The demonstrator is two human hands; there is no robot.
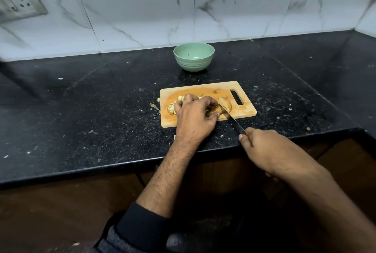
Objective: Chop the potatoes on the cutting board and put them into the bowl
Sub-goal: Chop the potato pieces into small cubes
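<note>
Both hands are busy: my right hand [262, 145] grips the knife [234, 123], my left hand [195, 114] curls over the potato [224, 104] on the cutting board [205, 123]. Beyond them on the worktop [81, 110], the bowl [193, 57] looks empty. Chopped pieces [173, 106] lie left of my fingers; more cutting remains, I judge.
</note>
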